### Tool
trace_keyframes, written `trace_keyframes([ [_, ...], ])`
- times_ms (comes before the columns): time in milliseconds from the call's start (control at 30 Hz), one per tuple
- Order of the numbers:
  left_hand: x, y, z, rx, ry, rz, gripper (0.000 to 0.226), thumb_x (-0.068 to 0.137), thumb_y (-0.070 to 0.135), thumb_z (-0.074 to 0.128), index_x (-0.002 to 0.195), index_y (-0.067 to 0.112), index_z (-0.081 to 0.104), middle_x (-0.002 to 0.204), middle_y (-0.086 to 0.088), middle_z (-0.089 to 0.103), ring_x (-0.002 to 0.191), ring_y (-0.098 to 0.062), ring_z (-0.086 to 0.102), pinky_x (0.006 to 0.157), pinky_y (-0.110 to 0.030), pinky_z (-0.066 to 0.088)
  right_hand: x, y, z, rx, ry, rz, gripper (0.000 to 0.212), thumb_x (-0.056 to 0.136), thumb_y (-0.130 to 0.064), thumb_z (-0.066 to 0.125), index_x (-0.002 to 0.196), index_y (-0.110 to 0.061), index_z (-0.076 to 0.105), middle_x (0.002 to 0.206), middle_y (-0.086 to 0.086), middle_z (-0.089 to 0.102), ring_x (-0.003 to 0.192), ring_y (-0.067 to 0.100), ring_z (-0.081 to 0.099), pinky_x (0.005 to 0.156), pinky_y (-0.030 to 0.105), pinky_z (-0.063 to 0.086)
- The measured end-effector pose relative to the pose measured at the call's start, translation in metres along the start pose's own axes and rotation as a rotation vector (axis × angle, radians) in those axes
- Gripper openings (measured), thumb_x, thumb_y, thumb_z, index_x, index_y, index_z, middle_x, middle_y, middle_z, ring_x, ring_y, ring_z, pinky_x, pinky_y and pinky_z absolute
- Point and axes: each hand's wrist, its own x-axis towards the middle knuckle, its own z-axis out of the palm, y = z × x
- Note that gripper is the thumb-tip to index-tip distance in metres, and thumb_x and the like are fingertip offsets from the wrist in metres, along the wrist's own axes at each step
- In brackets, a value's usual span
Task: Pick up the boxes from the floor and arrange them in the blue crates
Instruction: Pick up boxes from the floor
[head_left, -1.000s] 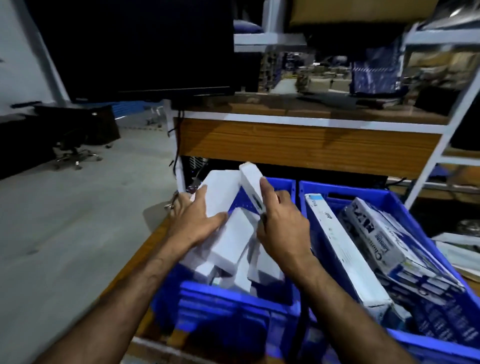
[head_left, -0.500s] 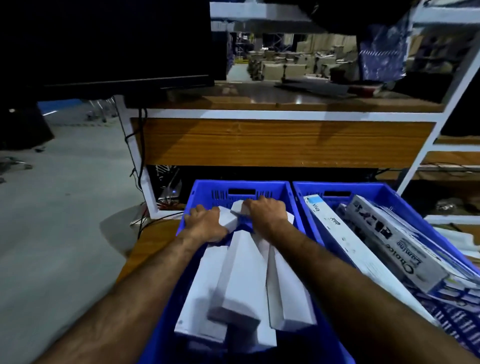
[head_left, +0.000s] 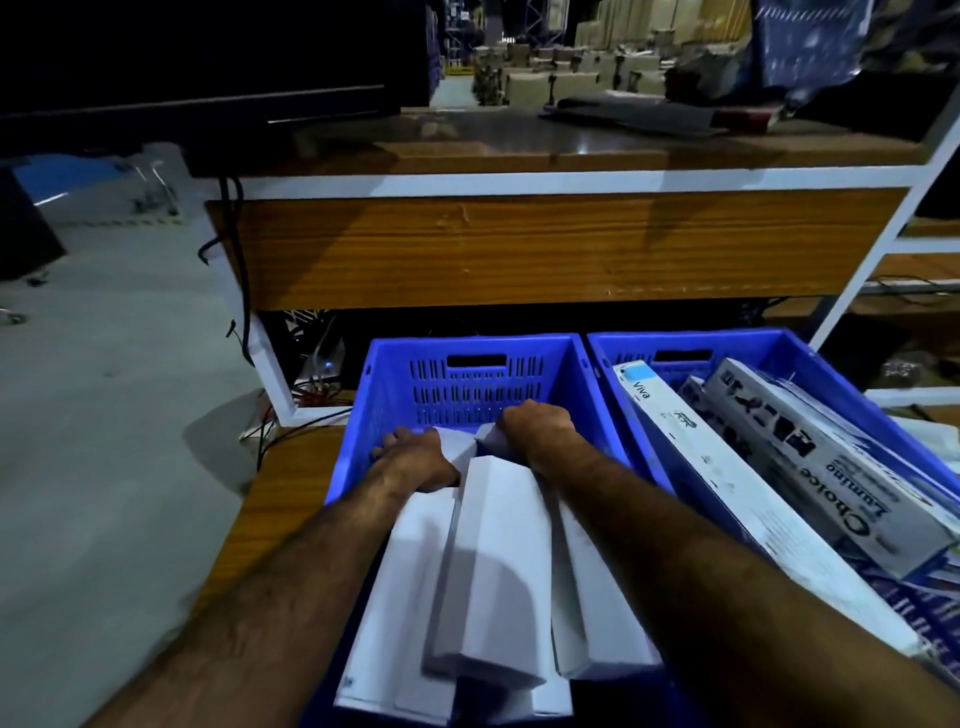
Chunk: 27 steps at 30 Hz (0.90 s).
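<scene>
Several long white cardboard boxes (head_left: 493, 561) lie lengthwise in the left blue plastic crate (head_left: 467, 384), their far ends close to its slotted far wall. The left hand (head_left: 415, 457) rests on the far end of the leftmost box, fingers bent down over it. The right hand (head_left: 537, 431) is curled over the far ends of the boxes to the right of it. Judging by this, the arranging step is in hand; next the boxes need pressing flat and parallel before both hands let go. Right of this crate, a second blue plastic crate (head_left: 779, 348) holds printed boxes.
</scene>
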Motion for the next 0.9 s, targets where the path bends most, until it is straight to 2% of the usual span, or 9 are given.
trace_keyframes([
  [167,0.007,-0.005,-0.003,-0.059,-0.111,0.025,0.072,0.081,0.054,0.063,0.141,0.016,0.047,0.146,-0.01,0.048,0.13,-0.031,0.049,0.111,-0.04,0.041,-0.006,0.004,-0.004,0.07,-0.101,-0.006,0.037,0.099,-0.041,0.049,0.127,-0.021,0.062,0.122,0.006,0.064,0.11,0.027,0.062,0.095,0.042,0.051],
  [267,0.003,-0.006,-0.007,-0.095,-0.091,0.074,0.074,0.068,0.054,0.065,0.129,0.014,0.055,0.132,-0.01,0.059,0.114,-0.029,0.059,0.101,-0.039,0.05,-0.013,0.011,-0.008,0.101,-0.113,-0.018,0.04,0.098,-0.043,0.052,0.129,-0.019,0.06,0.122,0.006,0.064,0.109,0.026,0.062,0.098,0.044,0.051],
  [300,0.005,-0.006,-0.007,-0.134,-0.067,0.093,0.07,0.071,0.053,0.068,0.128,0.013,0.057,0.13,-0.008,0.061,0.113,-0.029,0.059,0.099,-0.038,0.051,-0.015,0.013,-0.009,0.121,-0.096,-0.018,0.039,0.097,-0.044,0.054,0.127,-0.018,0.06,0.121,0.006,0.064,0.108,0.025,0.062,0.098,0.044,0.051],
  [367,0.003,-0.007,-0.01,-0.21,0.032,0.156,0.059,0.084,0.047,0.07,0.128,0.011,0.059,0.129,-0.008,0.061,0.116,-0.029,0.059,0.099,-0.038,0.05,-0.021,0.018,-0.012,0.154,-0.031,-0.02,0.04,0.095,-0.045,0.058,0.125,-0.019,0.06,0.119,0.004,0.064,0.107,0.024,0.062,0.097,0.042,0.052],
  [467,-0.013,-0.008,-0.021,-0.27,0.212,0.277,0.045,0.091,0.042,0.065,0.124,0.012,0.063,0.128,-0.008,0.064,0.115,-0.029,0.061,0.097,-0.04,0.051,-0.035,0.022,-0.018,0.261,0.097,-0.05,0.035,0.096,-0.043,0.058,0.123,-0.022,0.059,0.111,-0.001,0.064,0.101,0.021,0.062,0.089,0.037,0.054],
  [533,-0.034,-0.01,-0.028,-0.263,0.34,0.321,0.046,0.095,0.042,0.059,0.132,0.014,0.059,0.133,-0.008,0.061,0.122,-0.029,0.057,0.1,-0.043,0.049,-0.048,0.02,-0.023,0.371,0.216,-0.07,0.034,0.099,-0.043,0.052,0.128,-0.025,0.057,0.118,0.002,0.064,0.104,0.021,0.063,0.086,0.038,0.056],
  [700,-0.112,-0.018,-0.029,-0.111,0.619,0.374,0.047,0.1,0.043,0.048,0.143,0.022,0.051,0.141,-0.005,0.051,0.131,-0.028,0.047,0.108,-0.041,0.039,-0.102,0.002,-0.025,0.449,0.496,-0.202,0.054,0.103,-0.043,0.041,0.151,-0.019,0.04,0.146,0.011,0.048,0.132,0.029,0.047,0.105,0.045,0.045],
  [800,-0.164,-0.022,-0.022,-0.06,0.724,0.328,0.053,0.098,0.048,0.041,0.143,0.022,0.051,0.148,-0.008,0.047,0.136,-0.026,0.044,0.11,-0.04,0.037,-0.138,-0.007,-0.019,0.408,0.591,-0.319,0.062,0.099,-0.043,0.038,0.153,-0.013,0.037,0.153,0.019,0.04,0.142,0.033,0.036,0.115,0.046,0.031],
  [900,-0.206,-0.025,-0.009,-0.05,0.819,0.281,0.056,0.096,0.049,0.038,0.141,0.019,0.054,0.147,-0.011,0.048,0.134,-0.028,0.045,0.11,-0.041,0.038,-0.157,-0.013,-0.013,0.405,0.662,-0.409,0.066,0.096,-0.044,0.036,0.152,-0.009,0.039,0.153,0.023,0.039,0.143,0.036,0.034,0.117,0.049,0.028],
])
